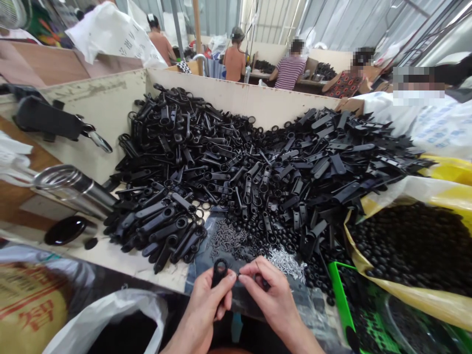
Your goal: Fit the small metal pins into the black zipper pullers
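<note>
At the front edge of the bench, my left hand (210, 295) is closed around a black plastic part (220, 268) whose ringed end points up between thumb and fingers. Close beside it, my right hand (269, 290) has thumb and forefinger pinched together; what lies between the tips is too small to make out. A small dark round piece (262, 282) shows against the right hand's curled fingers. Just beyond the hands lie a heap of small dark screws (228, 237), a heap of shiny silver pins or screws (286, 263) and scattered black beads or knobs (258, 236).
A big pile of black plastic parts (206, 147) fills the walled bench (99, 96). Stacked ringed parts (162, 226) and a steel flask (75, 189) stand left. On the right are a yellow-edged bag (354, 246) of black balls and a green basket (337, 290). Several people sit behind.
</note>
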`<act>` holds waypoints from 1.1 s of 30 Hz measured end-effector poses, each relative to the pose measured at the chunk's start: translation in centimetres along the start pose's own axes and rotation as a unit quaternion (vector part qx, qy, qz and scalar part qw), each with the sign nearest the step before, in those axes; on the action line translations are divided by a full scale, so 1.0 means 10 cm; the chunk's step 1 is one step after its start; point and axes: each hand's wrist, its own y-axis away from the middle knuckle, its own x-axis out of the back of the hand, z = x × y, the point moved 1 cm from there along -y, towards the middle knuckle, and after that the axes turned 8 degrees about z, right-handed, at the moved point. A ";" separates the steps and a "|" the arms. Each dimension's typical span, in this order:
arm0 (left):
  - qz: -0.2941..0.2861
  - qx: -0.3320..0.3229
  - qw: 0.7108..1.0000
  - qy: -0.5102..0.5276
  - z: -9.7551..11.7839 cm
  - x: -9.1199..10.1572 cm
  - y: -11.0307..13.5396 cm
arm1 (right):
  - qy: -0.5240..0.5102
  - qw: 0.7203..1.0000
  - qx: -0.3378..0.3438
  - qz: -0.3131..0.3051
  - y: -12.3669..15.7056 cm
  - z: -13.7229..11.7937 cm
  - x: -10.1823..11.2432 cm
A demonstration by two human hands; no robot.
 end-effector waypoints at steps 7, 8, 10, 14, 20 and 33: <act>-0.003 -0.015 1.000 -0.017 -0.01 0.01 0.00 | 0.023 0.998 0.048 -0.015 0.01 -0.02 0.01; -0.009 -0.020 0.999 -0.023 -0.02 0.02 -0.01 | 0.025 0.998 0.055 -0.018 0.01 -0.02 0.01; -0.025 -0.025 0.999 -0.040 -0.02 0.03 -0.01 | 0.023 0.997 0.062 -0.029 0.02 -0.02 0.03; -0.058 -0.028 0.994 -0.084 0.00 0.07 -0.01 | 0.011 0.995 0.060 -0.074 0.05 -0.04 0.08; -0.080 -0.002 0.996 -0.027 -0.03 -0.01 0.02 | -0.033 0.997 -0.057 -0.047 0.10 -0.06 0.11; -0.065 0.052 0.993 0.086 -0.01 -0.22 0.05 | -0.159 0.964 -0.202 0.070 0.30 0.11 0.01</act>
